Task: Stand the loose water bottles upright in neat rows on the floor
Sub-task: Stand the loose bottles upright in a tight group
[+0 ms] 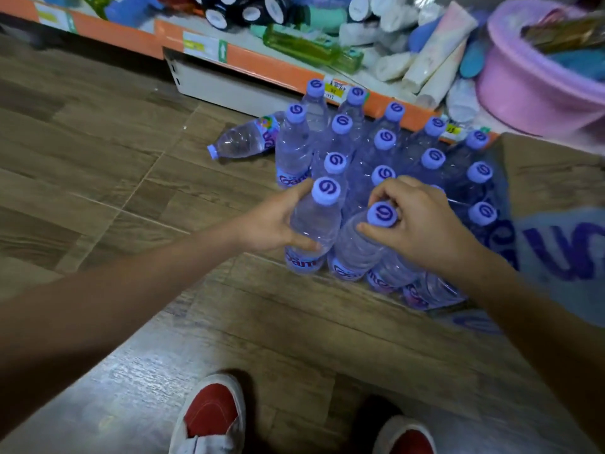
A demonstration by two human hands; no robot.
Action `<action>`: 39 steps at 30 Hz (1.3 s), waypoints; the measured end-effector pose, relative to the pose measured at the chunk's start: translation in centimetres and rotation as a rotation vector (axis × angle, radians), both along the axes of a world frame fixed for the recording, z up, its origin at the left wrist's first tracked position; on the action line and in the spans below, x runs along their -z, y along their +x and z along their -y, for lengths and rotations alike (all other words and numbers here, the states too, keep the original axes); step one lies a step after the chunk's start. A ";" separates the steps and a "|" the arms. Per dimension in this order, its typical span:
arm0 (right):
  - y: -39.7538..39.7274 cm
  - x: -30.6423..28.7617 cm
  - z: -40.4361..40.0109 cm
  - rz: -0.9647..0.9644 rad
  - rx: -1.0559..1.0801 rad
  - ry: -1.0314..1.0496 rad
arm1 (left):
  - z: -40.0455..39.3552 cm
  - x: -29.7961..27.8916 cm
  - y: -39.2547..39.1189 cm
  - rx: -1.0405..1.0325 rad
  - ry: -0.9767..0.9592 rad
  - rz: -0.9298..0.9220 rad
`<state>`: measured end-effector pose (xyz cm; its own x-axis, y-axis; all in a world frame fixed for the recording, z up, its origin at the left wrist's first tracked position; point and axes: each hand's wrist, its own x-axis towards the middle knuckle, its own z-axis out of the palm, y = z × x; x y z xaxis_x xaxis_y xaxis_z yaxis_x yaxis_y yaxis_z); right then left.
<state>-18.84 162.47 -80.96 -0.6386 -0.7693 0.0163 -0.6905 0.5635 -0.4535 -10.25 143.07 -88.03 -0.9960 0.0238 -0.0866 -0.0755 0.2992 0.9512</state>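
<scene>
Many bottles (pixel 384 139) with lilac caps stand upright in rows on the floor (pixel 98 178), packed close against the foot of a shelf (pixel 262 65). I see my left hand (pixel 271 224) wrapped round the shoulder of the front-left bottle (pixel 314 224), thumb on its near side and fingers on the far side; that bottle stands upright at the front corner of the group. My right hand (pixel 415 221) pinches the cap (pixel 381 213) of the next bottle (pixel 355 247) between thumb and fingertips; this one leans slightly toward me, its base on the floor just beside the left one. One loose bottle (pixel 244 140) lies on its side on the floor to the left of the rows, cap pointing left, touching or nearly touching the back-left upright bottle.

The floor is wood-look planks in brown and grey tones, laid in tile-like blocks with thin pale joints, and it shines near my feet. The shelf has an orange edge strip with price labels (pixel 204 45) and holds a jumble of goods: rolled white and blue packs, a green bottle (pixel 311 49), and a pink tub (pixel 537 90) at the far right. A printed plastic wrap (pixel 556 250) lies to the right of the rows. My red shoes (pixel 211 411) show at the bottom.
</scene>
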 end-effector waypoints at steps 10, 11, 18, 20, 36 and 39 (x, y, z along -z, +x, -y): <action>-1.6 2.5 0.6 0.065 0.047 0.128 | -0.3 5.0 -1.4 -0.103 -0.056 0.067; -1.5 2.5 0.7 0.066 0.059 0.122 | -0.4 5.0 -1.3 -0.120 -0.026 0.077; -0.6 3.6 -0.8 -0.121 0.058 0.349 | -1.5 5.2 -0.8 -0.196 0.127 0.044; -0.6 3.6 -0.6 -0.160 0.075 0.347 | -1.7 5.6 -0.4 -0.208 0.137 0.048; -1.0 3.8 -0.5 -0.175 0.118 0.447 | -2.0 6.6 -0.1 -0.278 0.040 0.064; -1.1 3.6 -0.6 -0.102 0.119 0.451 | -1.2 6.4 0.1 -0.154 0.102 0.117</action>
<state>-19.96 163.08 -84.54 -0.7352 -0.6355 -0.2358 -0.6373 0.7666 -0.0787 -10.17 144.24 -94.42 -0.9717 -0.1137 -0.2069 -0.2248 0.1783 0.9580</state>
